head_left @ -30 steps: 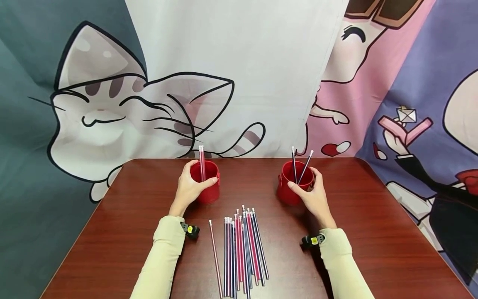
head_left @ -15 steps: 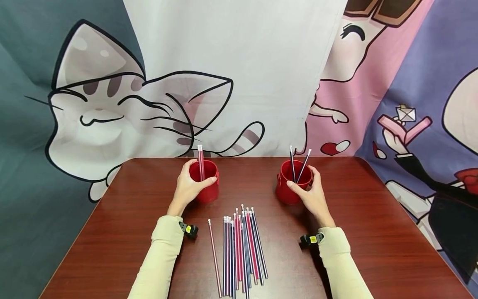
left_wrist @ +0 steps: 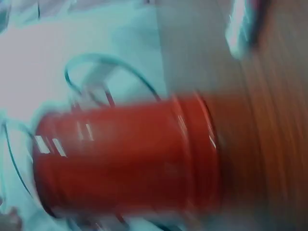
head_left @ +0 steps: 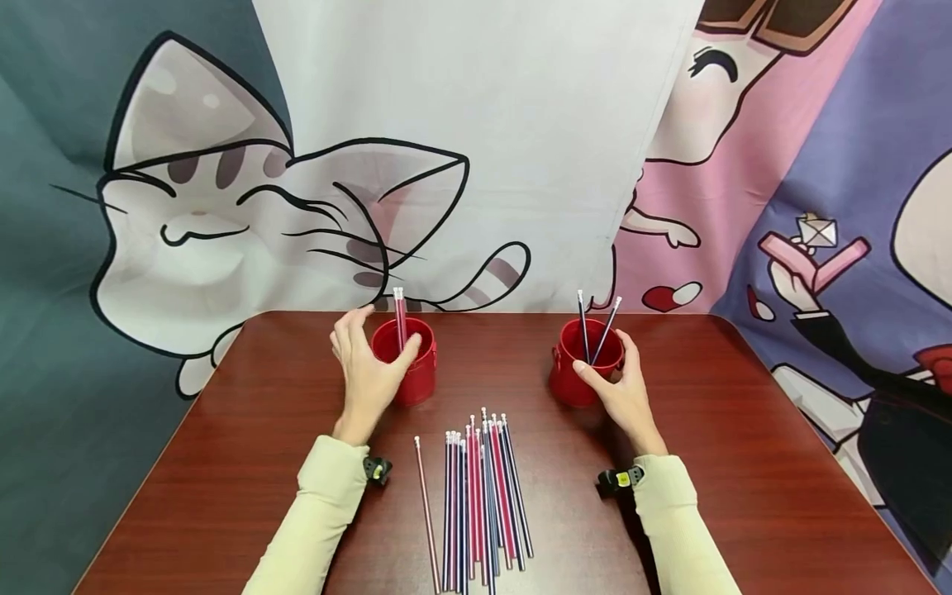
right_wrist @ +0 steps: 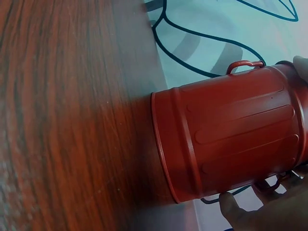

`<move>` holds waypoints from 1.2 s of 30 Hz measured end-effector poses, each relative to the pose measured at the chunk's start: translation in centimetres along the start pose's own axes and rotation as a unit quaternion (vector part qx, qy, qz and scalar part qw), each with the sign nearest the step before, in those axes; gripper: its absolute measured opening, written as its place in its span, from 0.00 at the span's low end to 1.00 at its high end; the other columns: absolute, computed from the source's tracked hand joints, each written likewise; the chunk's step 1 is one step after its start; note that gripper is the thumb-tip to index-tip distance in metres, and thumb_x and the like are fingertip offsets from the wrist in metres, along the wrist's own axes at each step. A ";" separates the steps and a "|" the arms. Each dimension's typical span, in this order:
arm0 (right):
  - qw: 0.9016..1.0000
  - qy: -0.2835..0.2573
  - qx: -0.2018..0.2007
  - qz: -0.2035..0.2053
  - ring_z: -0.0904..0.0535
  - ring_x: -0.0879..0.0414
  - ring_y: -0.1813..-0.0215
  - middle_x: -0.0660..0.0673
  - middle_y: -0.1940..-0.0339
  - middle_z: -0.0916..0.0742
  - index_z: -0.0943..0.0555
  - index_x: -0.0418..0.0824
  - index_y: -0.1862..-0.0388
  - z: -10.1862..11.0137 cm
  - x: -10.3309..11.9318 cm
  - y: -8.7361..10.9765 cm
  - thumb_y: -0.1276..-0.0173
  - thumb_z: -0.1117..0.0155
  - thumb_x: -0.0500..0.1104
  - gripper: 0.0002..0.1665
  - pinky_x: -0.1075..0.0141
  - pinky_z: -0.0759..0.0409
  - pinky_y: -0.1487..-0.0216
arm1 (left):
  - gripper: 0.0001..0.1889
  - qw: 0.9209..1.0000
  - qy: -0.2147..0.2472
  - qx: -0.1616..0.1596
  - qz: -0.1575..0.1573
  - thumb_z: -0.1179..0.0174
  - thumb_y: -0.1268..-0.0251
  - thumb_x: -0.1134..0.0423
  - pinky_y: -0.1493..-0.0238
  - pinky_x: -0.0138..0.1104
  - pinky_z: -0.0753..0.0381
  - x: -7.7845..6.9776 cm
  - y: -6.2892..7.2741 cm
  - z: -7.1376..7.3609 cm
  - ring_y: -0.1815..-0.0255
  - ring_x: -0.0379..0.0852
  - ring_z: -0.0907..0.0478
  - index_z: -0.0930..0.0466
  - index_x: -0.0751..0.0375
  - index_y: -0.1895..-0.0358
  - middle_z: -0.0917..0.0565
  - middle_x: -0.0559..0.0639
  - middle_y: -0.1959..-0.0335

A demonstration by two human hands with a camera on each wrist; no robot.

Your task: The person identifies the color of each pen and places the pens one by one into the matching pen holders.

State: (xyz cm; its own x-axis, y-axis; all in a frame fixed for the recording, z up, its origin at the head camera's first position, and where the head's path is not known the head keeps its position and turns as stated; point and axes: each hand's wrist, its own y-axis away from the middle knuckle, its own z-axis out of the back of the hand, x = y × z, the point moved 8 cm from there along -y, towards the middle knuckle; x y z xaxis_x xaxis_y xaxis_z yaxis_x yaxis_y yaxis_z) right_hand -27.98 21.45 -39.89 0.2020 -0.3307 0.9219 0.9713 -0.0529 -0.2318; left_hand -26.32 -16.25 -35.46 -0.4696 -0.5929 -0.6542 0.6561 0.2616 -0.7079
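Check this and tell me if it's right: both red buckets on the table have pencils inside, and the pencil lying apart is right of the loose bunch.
The side is wrong: the head view shows the pencil lying apart left of the loose bunch. The left red bucket and right red bucket on the table do have pencils inside.

Low in the frame, we see pale yellow long sleeves, the left sleeve (head_left: 311, 504) and the right sleeve (head_left: 680, 521), with soft folds near the ends. Both wrists wear something small and black: the left wrist camera (head_left: 379, 472) and the right wrist camera (head_left: 611, 483), each with a bright yellow spot. Our left hand (head_left: 369, 368) and right hand (head_left: 626, 397) are bare.
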 end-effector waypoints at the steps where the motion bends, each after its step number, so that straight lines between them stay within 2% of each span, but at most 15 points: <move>1: 1.000 0.000 -0.001 0.001 0.41 0.43 0.35 0.39 0.33 0.37 0.51 0.43 0.29 0.1 0.0 0.0 0.42 0.34 0.47 0.49 0.44 0.35 0.40 | 0.27 0.999 0.012 -0.015 -0.031 0.33 0.52 0.58 0.50 0.43 0.34 -1.5 0.2 0.0 0.51 0.49 0.33 0.29 0.63 0.47 0.26 0.55 0.53; 2: 1.000 0.001 -0.002 0.002 0.41 0.43 0.35 0.39 0.33 0.37 0.51 0.43 0.29 0.1 0.0 0.1 0.42 0.34 0.47 0.49 0.43 0.35 0.40 | 0.20 0.998 0.021 -0.013 -0.052 0.35 0.51 0.62 0.54 0.39 0.30 -2.8 0.4 -0.4 0.57 0.47 0.29 0.26 0.65 0.53 0.24 0.54 0.60; 3: 1.000 0.001 -0.003 0.004 0.41 0.42 0.35 0.38 0.33 0.37 0.51 0.43 0.29 0.1 0.1 0.1 0.42 0.34 0.47 0.49 0.43 0.35 0.41 | 0.13 0.998 0.032 0.006 -0.059 0.37 0.50 0.66 0.60 0.36 0.27 -4.0 0.7 -1.0 0.63 0.45 0.27 0.24 0.65 0.59 0.22 0.52 0.66; 4: 1.000 0.002 -0.002 0.004 0.41 0.42 0.35 0.38 0.33 0.37 0.51 0.43 0.29 0.1 0.1 0.1 0.42 0.34 0.47 0.48 0.43 0.34 0.41 | 0.09 0.997 0.041 0.040 -0.056 0.38 0.49 0.68 0.66 0.33 0.25 -4.9 1.1 -2.0 0.69 0.42 0.26 0.23 0.65 0.64 0.22 0.50 0.71; 6: 1.000 0.001 0.001 0.003 0.39 0.41 0.36 0.38 0.33 0.36 0.51 0.43 0.29 0.0 0.0 0.1 0.42 0.34 0.47 0.48 0.44 0.33 0.42 | 0.04 0.989 0.032 0.143 -0.019 0.39 0.49 0.68 0.74 0.29 0.25 -6.1 2.3 -4.7 0.76 0.38 0.27 0.22 0.60 0.69 0.22 0.45 0.77; 8: 1.000 -0.002 0.003 0.000 0.38 0.41 0.38 0.38 0.34 0.35 0.51 0.43 0.29 -0.1 -0.1 0.1 0.41 0.34 0.47 0.48 0.45 0.32 0.43 | 0.02 0.968 -0.004 0.248 0.025 0.39 0.48 0.65 0.74 0.26 0.26 -6.3 3.9 -7.6 0.78 0.35 0.27 0.22 0.56 0.72 0.22 0.42 0.79; 10: 1.000 -0.003 0.004 -0.005 0.37 0.41 0.38 0.38 0.34 0.35 0.51 0.43 0.29 -0.2 -0.1 0.1 0.41 0.35 0.47 0.48 0.46 0.31 0.43 | 0.01 0.943 -0.038 0.326 0.061 0.39 0.48 0.64 0.74 0.27 0.26 -6.1 5.7 -10.0 0.78 0.35 0.27 0.22 0.54 0.73 0.22 0.41 0.80; 13: 1.000 -0.006 0.005 -0.004 0.37 0.42 0.39 0.38 0.34 0.35 0.51 0.42 0.29 -0.3 -0.1 0.1 0.41 0.35 0.46 0.48 0.46 0.31 0.43 | 0.04 0.912 -0.090 0.390 0.086 0.39 0.48 0.62 0.75 0.31 0.27 -5.6 7.9 -12.5 0.79 0.39 0.27 0.23 0.53 0.77 0.22 0.42 0.81; 18: 1.000 -0.011 0.002 0.003 0.38 0.42 0.37 0.38 0.35 0.35 0.50 0.41 0.30 -0.2 0.2 -0.1 0.42 0.34 0.45 0.48 0.45 0.34 0.41 | 0.12 0.877 -0.157 0.437 0.125 0.38 0.50 0.60 0.79 0.37 0.30 -5.0 9.8 -14.1 0.81 0.46 0.29 0.28 0.53 0.86 0.27 0.46 0.84; 21: 1.000 -0.011 -0.003 0.007 0.39 0.43 0.36 0.38 0.35 0.35 0.49 0.41 0.30 0.0 0.4 -0.2 0.43 0.33 0.45 0.48 0.46 0.34 0.41 | 0.13 0.856 -0.180 0.465 0.136 0.38 0.52 0.63 0.79 0.38 0.29 -4.9 10.5 -14.7 0.81 0.48 0.28 0.30 0.56 0.87 0.27 0.49 0.85; 23: 1.000 -0.009 -0.004 0.006 0.39 0.43 0.36 0.38 0.35 0.35 0.49 0.42 0.30 0.0 0.5 -0.3 0.42 0.34 0.45 0.47 0.46 0.34 0.41 | 0.11 0.846 -0.189 0.479 0.141 0.39 0.53 0.65 0.79 0.37 0.28 -4.8 10.9 -14.9 0.81 0.49 0.28 0.29 0.58 0.87 0.26 0.51 0.84; 26: 1.000 -0.007 -0.003 0.006 0.40 0.44 0.36 0.38 0.35 0.35 0.49 0.41 0.30 0.0 0.6 -0.2 0.42 0.34 0.45 0.47 0.46 0.34 0.40 | 0.09 0.837 -0.193 0.490 0.149 0.40 0.54 0.68 0.78 0.36 0.29 -4.7 11.4 -15.2 0.81 0.50 0.30 0.29 0.60 0.85 0.26 0.54 0.81; 31: 1.000 -0.010 0.001 0.007 0.40 0.43 0.35 0.38 0.35 0.35 0.50 0.40 0.30 0.0 0.3 -0.3 0.43 0.34 0.45 0.48 0.44 0.36 0.40 | 0.08 0.837 -0.205 0.487 0.139 0.43 0.57 0.70 0.81 0.38 0.33 -5.1 11.6 -15.3 0.81 0.48 0.34 0.31 0.59 0.85 0.25 0.55 0.81; 36: 1.000 -0.010 -0.001 -0.003 0.40 0.45 0.35 0.41 0.35 0.34 0.49 0.44 0.30 0.2 -1.5 -0.8 0.44 0.32 0.49 0.49 0.46 0.37 0.39 | 0.07 0.830 -0.225 0.493 0.131 0.44 0.58 0.69 0.84 0.41 0.33 -5.6 11.9 -15.5 0.81 0.47 0.33 0.30 0.56 0.86 0.24 0.53 0.81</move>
State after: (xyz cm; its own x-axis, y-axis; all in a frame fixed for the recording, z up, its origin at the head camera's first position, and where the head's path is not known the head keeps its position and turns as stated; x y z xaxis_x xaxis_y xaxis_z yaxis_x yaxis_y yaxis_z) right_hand -29.03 22.22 -41.03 0.1986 -0.3117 0.9292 0.9722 -0.0571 -0.2270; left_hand -25.08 2.01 -44.33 -0.1119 -0.8965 -0.4286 0.9700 -0.1923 0.1490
